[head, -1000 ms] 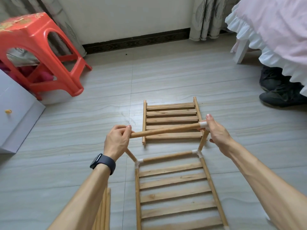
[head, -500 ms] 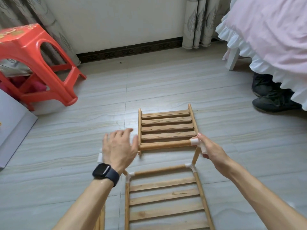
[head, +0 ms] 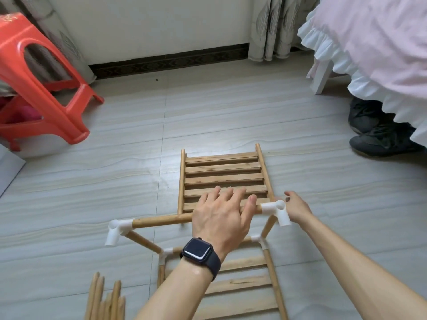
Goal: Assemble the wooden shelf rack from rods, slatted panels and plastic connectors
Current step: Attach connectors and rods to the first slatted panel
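A partly built rack stands on the floor. Its lower slatted panel carries two short upright rods that lean outward. Across their tops runs a horizontal rod. A white plastic connector sits on each end of that rod, the left connector and the right connector. My left hand, with a dark watch on the wrist, lies on the rod's right half with straight fingers. My right hand touches the right connector from the side, fingers relaxed. A loose slatted panel lies flat just beyond.
Several loose rods lie at the bottom left. A red plastic stool stands at the far left, by a white box edge. At the right are a bed with a frilled pink cover and black shoes.
My left hand let go of the rod's left end and moved right onto its middle. A white connector now shows on that end. My right hand loosened off the right connector.
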The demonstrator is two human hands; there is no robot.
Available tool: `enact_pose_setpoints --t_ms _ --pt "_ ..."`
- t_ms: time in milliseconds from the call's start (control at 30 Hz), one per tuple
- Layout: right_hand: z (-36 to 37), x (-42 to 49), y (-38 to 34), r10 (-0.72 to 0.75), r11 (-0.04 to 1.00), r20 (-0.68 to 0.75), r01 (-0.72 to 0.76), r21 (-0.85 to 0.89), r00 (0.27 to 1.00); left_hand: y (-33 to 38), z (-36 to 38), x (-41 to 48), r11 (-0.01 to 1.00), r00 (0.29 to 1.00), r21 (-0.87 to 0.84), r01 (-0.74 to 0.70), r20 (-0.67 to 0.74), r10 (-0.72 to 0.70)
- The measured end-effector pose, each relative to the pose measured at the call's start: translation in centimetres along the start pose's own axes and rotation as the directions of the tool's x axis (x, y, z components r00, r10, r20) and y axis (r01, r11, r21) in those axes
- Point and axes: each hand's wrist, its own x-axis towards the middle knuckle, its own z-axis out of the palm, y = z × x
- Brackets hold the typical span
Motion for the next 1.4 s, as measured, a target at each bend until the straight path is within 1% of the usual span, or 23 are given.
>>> enact_pose_setpoints --t_ms 133,233,367,400,500,567,633,700,767,833,900,967,1000,1033,1067,1100,1133,1167,1200,1233,1333,1367,1400 --pt "2.2 0.5 -1.3 0.033 0.995 0.068 -0.039 0.097 0.997 -0.2 0.9 0.0 1.0 1.0 -0.015 0.004 -0.031 -0.004" --pt "3.3 4.1 0.9 0.136 0.984 0.019 -0.137 0.11 0.991 -0.2 1.2 0.0 1.0 1.0 -0.024 0.013 -0.016 -0.013" --pt "2.5 3.3 -1.0 0.038 0.999 0.063 -0.038 -0.005 0.997 -0.4 1.4 0.3 1.0 0.999 -0.013 0.008 -0.035 -0.008" --pt "2.1 2.8 -1.8 0.024 1.0 0.06 -0.024 0.001 0.998 -0.4 1.5 0.3 1.0 0.999 -0.011 0.005 -0.035 -0.005" --pt "0.7 2.2 -3.7 0.008 0.992 0.026 -0.011 0.127 1.0 -0.5 1.4 0.5 1.0 1.0 -0.018 0.019 -0.015 -0.019" --pt "-0.4 2.3 -4.7 -0.044 0.995 -0.037 0.047 0.087 0.998 -0.6 1.3 0.6 1.0 1.0 -0.015 0.016 0.004 -0.016" --pt "-1.9 1.6 -5.9 -0.089 0.996 -0.164 0.087 -0.021 0.982 -0.6 1.1 0.7 1.0 1.0 0.002 0.006 0.022 -0.006" --pt "-3.8 0.5 -7.1 -0.132 0.991 -0.283 0.117 -0.071 0.95 -0.7 0.8 0.6 0.999 0.999 0.037 0.013 0.049 -0.015" --pt "-5.8 -1.2 -7.8 -0.174 0.985 -0.375 0.158 -0.072 0.911 -0.6 0.3 0.1 0.996 0.997 0.091 0.014 0.077 -0.021" --pt "-7.8 -3.1 -7.8 -0.18 0.981 -0.451 0.194 -0.015 0.874 -0.3 -0.4 -0.4 0.992 0.99 0.122 -0.011 0.14 -0.006" --pt "-9.4 -5.2 -7.2 -0.158 0.968 -0.51 0.234 0.088 0.845 -0.2 -1.2 -0.5 0.995 0.979 0.093 -0.032 0.205 0.012" --pt "-10.2 -7.5 -6.1 -0.125 0.935 -0.546 0.282 0.215 0.829 -0.5 -2.3 -0.6 0.999 0.987 -0.047 -0.015 0.158 0.022" --pt "-10.4 -8.7 -5.6 -0.107 0.907 -0.56 0.311 0.283 0.822 -0.6 -3.2 -1.0 0.986 0.998 -0.166 0.0 0.058 0.009" --pt "-10.5 -10.0 -5.1 -0.091 0.871 -0.57 0.343 0.352 0.816 -0.8 -4.3 -1.6 0.956 0.996 -0.294 0.017 -0.076 -0.041" --pt "-10.5 -11.7 -4.6 -0.083 0.83 -0.574 0.376 0.413 0.814 -1.2 -5.5 -2.5 0.906 0.972 -0.42 0.044 -0.192 -0.136" --pt "-10.3 -13.6 -4.2 -0.087 0.782 -0.569 0.41 0.47 0.818 -1.6 -7.0 -3.6 0.839 0.927 -0.539 0.079 -0.27 -0.261" --pt "-10.1 -15.6 -3.7 -0.101 0.737 -0.556 0.438 0.515 0.825 -2.4 -8.4 -4.8 0.753 0.87 -0.649 0.111 -0.303 -0.389" --pt "-9.7 -17.9 -3.3 -0.118 0.704 -0.548 0.459 0.542 0.828 -3.3 -10.1 -6.0 0.646 0.822 -0.75 0.141 -0.275 -0.499" --pt "-9.4 -20.4 -2.8 -0.137 0.689 -0.54 0.472 0.551 0.831 -4.1 -11.8 -7.2 0.523 0.793 -0.835 0.17 -0.199 -0.575" --pt "-9.0 -22.7 -2.3 -0.167 0.68 -0.531 0.487 0.548 0.831 -5.0 -13.5 -8.4 0.406 0.79 -0.892 0.2 -0.099 -0.605" --pt "-7.8 -28.9 -0.9 -0.248 0.665 -0.478 0.507 0.548 0.842 -6.6 -17.0 -12.9 0.129 0.822 -0.937 0.325 0.212 -0.529" --pt "-7.2 -30.4 -0.4 -0.278 0.679 -0.462 0.513 0.525 0.842 -6.8 -17.5 -14.7 0.093 0.823 -0.925 0.368 0.278 -0.496" --pt "-6.6 -31.8 0.2 -0.312 0.702 -0.445 0.52 0.487 0.839 -7.0 -17.5 -16.5 0.095 0.814 -0.908 0.409 0.316 -0.487"
